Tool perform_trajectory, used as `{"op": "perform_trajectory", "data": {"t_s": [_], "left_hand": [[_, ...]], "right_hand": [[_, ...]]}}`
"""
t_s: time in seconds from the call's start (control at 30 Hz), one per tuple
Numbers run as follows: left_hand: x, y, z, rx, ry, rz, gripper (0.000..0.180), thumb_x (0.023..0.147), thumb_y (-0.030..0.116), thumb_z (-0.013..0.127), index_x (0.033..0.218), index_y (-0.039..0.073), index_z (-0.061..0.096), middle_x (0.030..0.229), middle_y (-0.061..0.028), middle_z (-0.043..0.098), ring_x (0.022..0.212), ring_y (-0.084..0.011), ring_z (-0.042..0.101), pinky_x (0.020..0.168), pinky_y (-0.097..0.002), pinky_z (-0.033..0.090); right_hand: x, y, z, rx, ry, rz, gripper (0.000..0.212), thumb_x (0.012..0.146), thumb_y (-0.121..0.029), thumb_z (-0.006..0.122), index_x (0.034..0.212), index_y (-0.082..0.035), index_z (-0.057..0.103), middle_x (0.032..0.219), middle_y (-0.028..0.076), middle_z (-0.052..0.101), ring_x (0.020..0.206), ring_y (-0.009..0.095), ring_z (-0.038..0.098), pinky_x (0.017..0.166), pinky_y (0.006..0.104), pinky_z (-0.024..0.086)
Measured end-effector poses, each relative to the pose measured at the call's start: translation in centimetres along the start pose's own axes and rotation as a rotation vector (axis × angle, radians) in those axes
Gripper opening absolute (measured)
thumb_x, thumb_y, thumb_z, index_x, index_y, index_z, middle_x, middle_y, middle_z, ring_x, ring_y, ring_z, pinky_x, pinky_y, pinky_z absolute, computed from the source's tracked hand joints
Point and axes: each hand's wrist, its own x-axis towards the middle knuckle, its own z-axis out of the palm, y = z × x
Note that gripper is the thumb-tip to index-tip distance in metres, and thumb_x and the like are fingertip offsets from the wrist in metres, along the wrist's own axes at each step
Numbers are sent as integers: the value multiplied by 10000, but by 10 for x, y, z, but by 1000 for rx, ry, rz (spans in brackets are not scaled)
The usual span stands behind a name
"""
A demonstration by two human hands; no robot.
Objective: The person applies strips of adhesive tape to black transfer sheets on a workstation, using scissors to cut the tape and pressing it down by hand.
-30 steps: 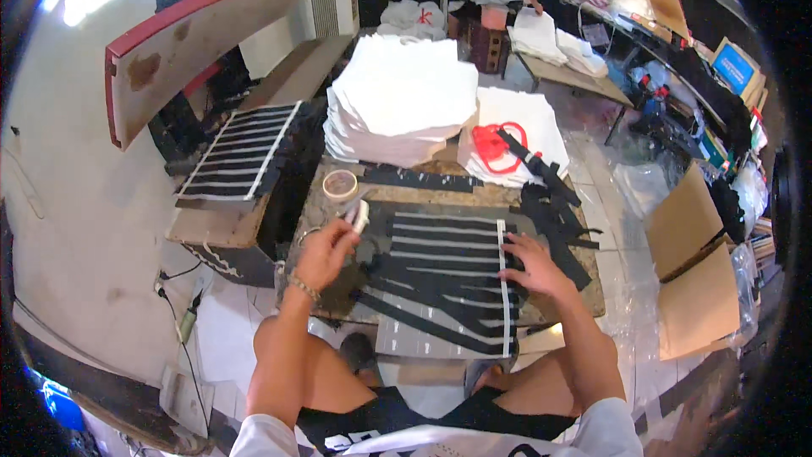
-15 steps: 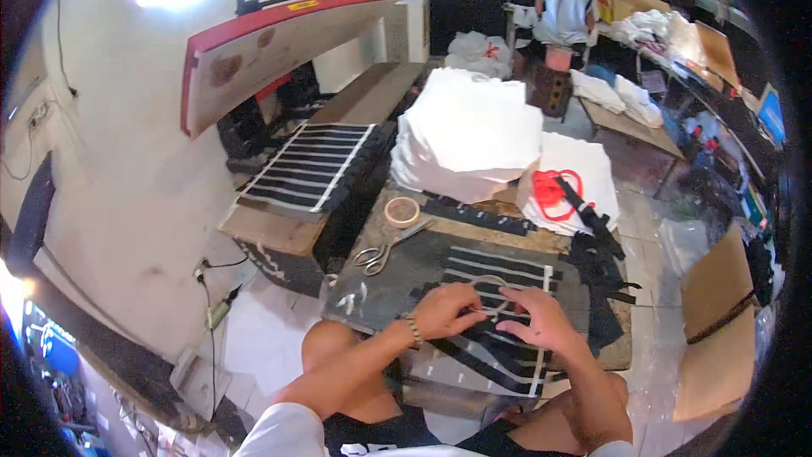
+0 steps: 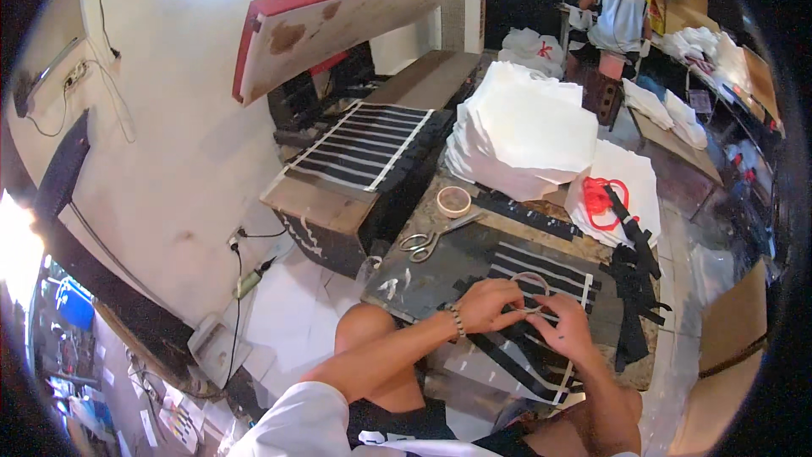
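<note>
Between both hands is a thin pale ring (image 3: pixel 541 278), which looks like a nearly used-up roll of tape. My left hand (image 3: pixel 491 306), with a beaded bracelet on its wrist, pinches at the ring's near side. My right hand (image 3: pixel 565 327) meets it there, thumb and finger pressed together on the same roll. Whether a loose tape end lies between the fingertips is too small to tell. Under the hands lies a sheet of black strips (image 3: pixel 529 366), edged by white tape, on a dark grey board (image 3: pixel 406 288).
Scissors (image 3: pixel 427 243) and a wider tape roll (image 3: pixel 454 201) lie left of the sheet. A tall stack of white sheets (image 3: pixel 524 131) stands behind. Black strips (image 3: pixel 630 309) hang at the right. A heat press (image 3: pixel 338 25) is raised at the left. Another person (image 3: pixel 617 13) sits far back.
The whole view has swung left, so the scene appears farther right. My fingertips have drawn closer together at the tape roll.
</note>
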Motion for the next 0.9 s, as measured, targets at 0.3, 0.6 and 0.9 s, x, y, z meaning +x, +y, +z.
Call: {"op": "perform_trajectory", "data": {"t_s": [0.3, 0.6, 0.9], "left_hand": [[-3, 3, -4, 28, -23, -51, 239, 902, 316, 752, 896, 82, 702, 910, -117, 690, 903, -364, 679, 795, -471, 532], [2, 6, -4, 41, -8, -77, 251, 902, 351, 755, 873, 103, 734, 890, -115, 716, 861, -353, 696, 768, -474, 541], [-1, 7, -9, 79, -14, -79, 294, 892, 395, 769, 882, 102, 758, 855, -104, 719, 806, -340, 701, 707, -454, 544]], "right_hand": [[-3, 13, 8, 87, 65, 50, 284, 865, -91, 757, 1139, -20, 746, 950, 164, 730, 899, 366, 689, 818, 435, 542], [-8, 14, 7, 55, 166, -38, 206, 825, -89, 800, 1014, -19, 754, 949, 169, 739, 893, 369, 700, 819, 434, 549], [-5, 15, 10, 140, 205, -51, 142, 830, -67, 804, 963, -31, 772, 942, 151, 758, 891, 337, 720, 814, 418, 565]]}}
